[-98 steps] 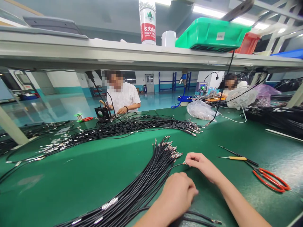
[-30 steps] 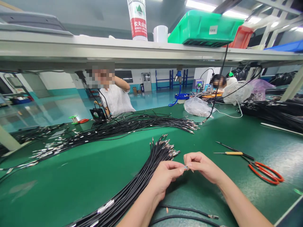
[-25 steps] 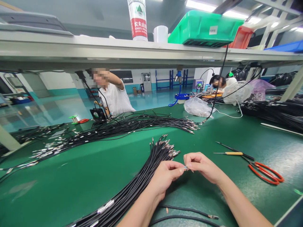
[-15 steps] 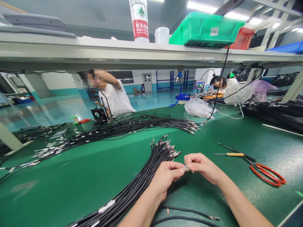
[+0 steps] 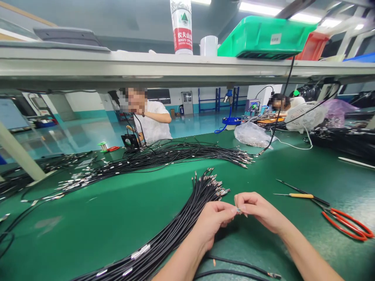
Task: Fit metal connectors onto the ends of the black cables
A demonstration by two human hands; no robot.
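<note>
My left hand [image 5: 213, 222] and my right hand [image 5: 258, 210] meet fingertip to fingertip above the green table [image 5: 102, 218]. Both pinch a small metal connector [image 5: 239, 210] on the end of a thin black cable. Just left of my hands lies a thick bundle of black cables [image 5: 181, 226] whose metal-tipped ends [image 5: 213, 185] fan out beyond my fingers. Two loose black cables [image 5: 243, 267] lie under my forearms near the front edge.
Red-handled scissors [image 5: 348, 224], a yellow-handled tool [image 5: 299, 195] and a thin black rod [image 5: 293, 189] lie at the right. A larger cable pile [image 5: 164, 156] crosses the table behind. Two other people sit opposite. A shelf above carries a bottle [image 5: 182, 25] and green bin [image 5: 263, 37].
My left hand came up from the table to join my right at the connector; since then both hands have stayed pinched together. The person opposite lowered a raised arm.
</note>
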